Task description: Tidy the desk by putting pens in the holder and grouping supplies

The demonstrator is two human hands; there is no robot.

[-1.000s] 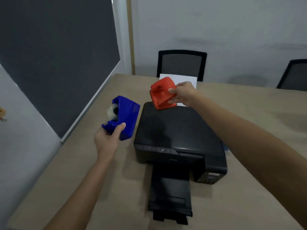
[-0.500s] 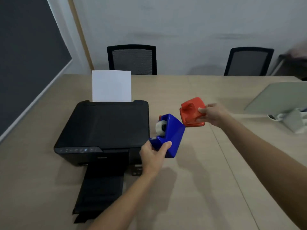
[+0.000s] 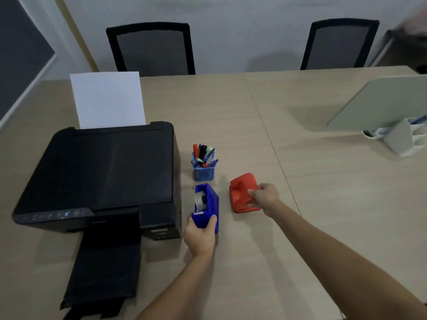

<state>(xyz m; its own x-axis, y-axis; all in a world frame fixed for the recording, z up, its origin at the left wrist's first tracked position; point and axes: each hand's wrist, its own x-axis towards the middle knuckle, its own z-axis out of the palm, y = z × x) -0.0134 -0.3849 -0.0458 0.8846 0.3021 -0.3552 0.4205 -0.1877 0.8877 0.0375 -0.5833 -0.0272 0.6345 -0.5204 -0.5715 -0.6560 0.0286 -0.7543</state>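
A blue mesh pen holder (image 3: 204, 173) full of several pens (image 3: 203, 154) stands on the desk right of the printer. Just in front of it rests a blue tape dispenser (image 3: 208, 204), gripped at its near end by my left hand (image 3: 201, 236). To its right a red plastic desk tool (image 3: 242, 192), perhaps a hole punch, sits on the desk with my right hand (image 3: 265, 198) closed on its right side.
A black printer (image 3: 99, 176) with white paper (image 3: 107, 100) and an extended front tray (image 3: 104, 266) fills the left of the desk. A pale board on a white stand (image 3: 399, 139) stands at the far right. Two black chairs (image 3: 152, 48) are behind the desk.
Both hands carried the blue tape dispenser and the red tool from above the printer rightward and down onto the desk beside the pen holder. The view turned right.
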